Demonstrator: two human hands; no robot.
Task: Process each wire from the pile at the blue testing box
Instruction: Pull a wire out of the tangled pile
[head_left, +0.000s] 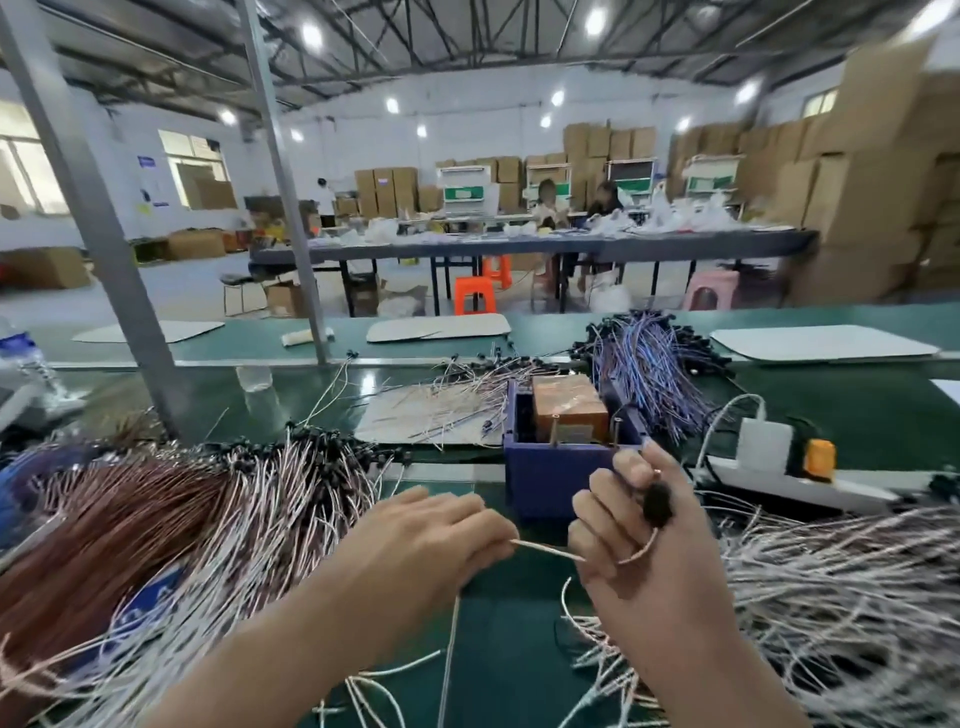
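Pinching pale wire, left hand; right hand curled on its other end and black bead.

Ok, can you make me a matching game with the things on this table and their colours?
Things:
1. testing box
2. power strip
3. table top
4. wire end in the right hand

Colours:
A. white
B. black
C. green
D. blue

Pairs: 1-D, 2-A, 3-C, 4-B
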